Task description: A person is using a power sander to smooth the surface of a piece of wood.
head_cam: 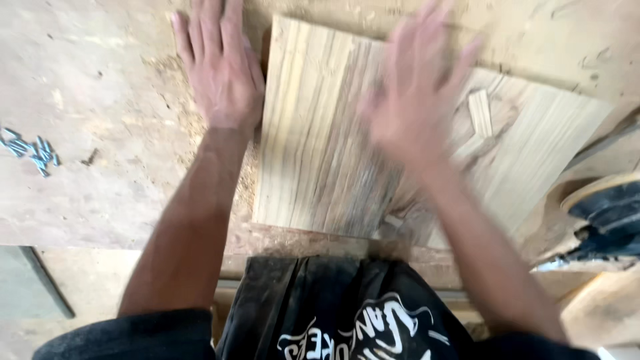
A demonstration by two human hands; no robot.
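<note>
Head view looked straight down at a dusty, sawdust-covered wooden table (100, 187) with a flat rectangular panel of pale striped wood boards (320, 153) lying on it. Left hand (220, 67) was spread flat, fingers straight, palm down on the table just beside the panel's left edge — touching the edge or not, I couldn't tell. It wasn't gripping anything. Right hand (417, 93) was over the middle of the panel, fingers splayed wide, but blurred, so whether it pressed on the wood or hovered above it was unclear — nothing held in it though. A small pale wood offcut (480, 112) sat on the panel just right of that hand. Off to the far left, a little pile of bluish metal screws (30, 152) lay well apart from both hands.
</note>
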